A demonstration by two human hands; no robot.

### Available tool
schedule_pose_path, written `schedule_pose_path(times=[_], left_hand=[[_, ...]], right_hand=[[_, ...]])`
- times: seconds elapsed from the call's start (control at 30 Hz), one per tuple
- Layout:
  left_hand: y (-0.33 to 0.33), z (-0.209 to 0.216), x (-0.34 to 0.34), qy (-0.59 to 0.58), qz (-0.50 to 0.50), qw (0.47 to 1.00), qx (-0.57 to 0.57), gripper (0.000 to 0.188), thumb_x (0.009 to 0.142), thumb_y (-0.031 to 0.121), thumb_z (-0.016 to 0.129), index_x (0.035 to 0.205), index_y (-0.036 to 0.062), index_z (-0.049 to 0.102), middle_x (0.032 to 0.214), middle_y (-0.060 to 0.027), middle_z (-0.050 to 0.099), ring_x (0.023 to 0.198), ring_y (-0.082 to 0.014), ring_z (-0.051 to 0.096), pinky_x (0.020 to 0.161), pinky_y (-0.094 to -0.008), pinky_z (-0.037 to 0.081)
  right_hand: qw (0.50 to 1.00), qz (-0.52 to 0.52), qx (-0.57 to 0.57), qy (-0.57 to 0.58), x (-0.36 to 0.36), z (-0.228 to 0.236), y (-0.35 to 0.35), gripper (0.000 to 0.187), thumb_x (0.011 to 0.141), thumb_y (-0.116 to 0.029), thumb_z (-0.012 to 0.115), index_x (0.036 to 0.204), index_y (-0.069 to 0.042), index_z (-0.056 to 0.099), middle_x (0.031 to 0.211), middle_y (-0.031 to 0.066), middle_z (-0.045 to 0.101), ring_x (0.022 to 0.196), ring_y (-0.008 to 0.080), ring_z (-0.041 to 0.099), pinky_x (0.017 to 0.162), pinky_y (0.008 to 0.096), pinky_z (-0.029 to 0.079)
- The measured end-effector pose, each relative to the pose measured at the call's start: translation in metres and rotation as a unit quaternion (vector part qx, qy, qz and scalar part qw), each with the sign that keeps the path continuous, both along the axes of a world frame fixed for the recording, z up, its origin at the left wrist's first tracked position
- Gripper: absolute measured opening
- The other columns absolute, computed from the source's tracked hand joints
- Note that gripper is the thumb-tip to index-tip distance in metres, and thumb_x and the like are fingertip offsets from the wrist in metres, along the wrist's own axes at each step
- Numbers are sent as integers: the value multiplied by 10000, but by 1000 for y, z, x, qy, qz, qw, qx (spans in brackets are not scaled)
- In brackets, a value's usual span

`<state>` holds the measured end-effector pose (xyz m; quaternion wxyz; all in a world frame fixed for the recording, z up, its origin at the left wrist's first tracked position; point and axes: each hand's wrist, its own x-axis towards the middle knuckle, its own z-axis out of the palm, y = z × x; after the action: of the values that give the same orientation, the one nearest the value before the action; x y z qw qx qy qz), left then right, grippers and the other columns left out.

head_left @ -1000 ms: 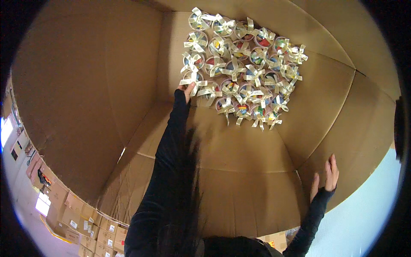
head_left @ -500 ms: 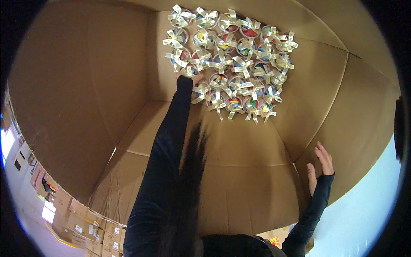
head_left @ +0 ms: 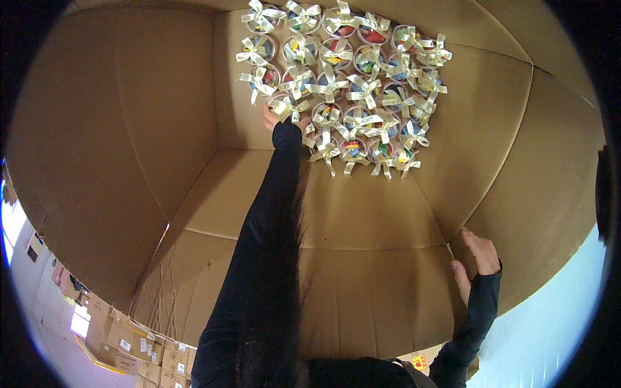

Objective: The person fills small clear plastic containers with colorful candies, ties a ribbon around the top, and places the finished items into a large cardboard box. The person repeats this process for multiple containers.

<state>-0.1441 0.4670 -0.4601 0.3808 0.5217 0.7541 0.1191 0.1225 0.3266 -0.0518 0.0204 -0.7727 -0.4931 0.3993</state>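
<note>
Several clear round tubs tied with cream ribbon bows stand in rows on the floor of a big cardboard box. Small coloured pieces show through their lids. My left hand reaches down to the left side of the rows, its fingers curled around one ribboned tub. The sleeve and bow partly hide that grip. My right hand holds nothing; its fingers are stretched and the thumb is apart, by the crease of the box's near right wall.
Tall cardboard walls surround the tubs on the left and right. Outside the box, stacked cartons stand at the lower left. Dark strands of hair hang across my left forearm.
My left hand has turned and its fingers now show on both sides of the tub. The right hand has come slightly nearer to me. The view has shifted a little.
</note>
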Motion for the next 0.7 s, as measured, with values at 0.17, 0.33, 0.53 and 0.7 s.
schedule_pose_path(times=[0.17, 0.33, 0.53, 0.7], left_hand=[[2, -17, -23, 45, -61, 995, 68, 1160, 438, 265, 887, 1323, 10, 182, 1232, -222, 393, 1162, -332, 391, 992, -420, 336], [21, -32, -65, -80, -185, 978, -53, 1205, 413, 168, 878, 1353, 49, 134, 1311, -211, 273, 1214, -357, 339, 1018, -422, 319], [15, -53, -49, -280, 78, 949, -123, 578, 763, 270, 625, 1253, 89, 380, 1142, -130, 459, 998, -275, 522, 842, -383, 456], [4, -57, -21, -292, 240, 911, -164, 519, 731, 276, 635, 1165, 44, 469, 1080, -122, 499, 950, -272, 543, 822, -377, 463]], right_hand=[[1000, 11, 9, 4, -1, 2, 7, 508, 614, 16, 690, 1100, -15, 549, 1131, 160, 583, 996, 340, 550, 870, 396, 427], [1000, 10, 27, 9, 4, 5, 5, 518, 599, 15, 708, 1092, -12, 553, 1128, 163, 585, 983, 335, 555, 853, 397, 438], [998, 7, 54, -9, 3, 11, 2, 500, 616, 72, 638, 1096, -26, 541, 1111, 158, 583, 975, 339, 544, 852, 381, 435], [998, 4, 58, 7, 4, 10, -2, 518, 595, 71, 641, 1094, -30, 545, 1108, 159, 581, 967, 341, 544, 844, 383, 435]])
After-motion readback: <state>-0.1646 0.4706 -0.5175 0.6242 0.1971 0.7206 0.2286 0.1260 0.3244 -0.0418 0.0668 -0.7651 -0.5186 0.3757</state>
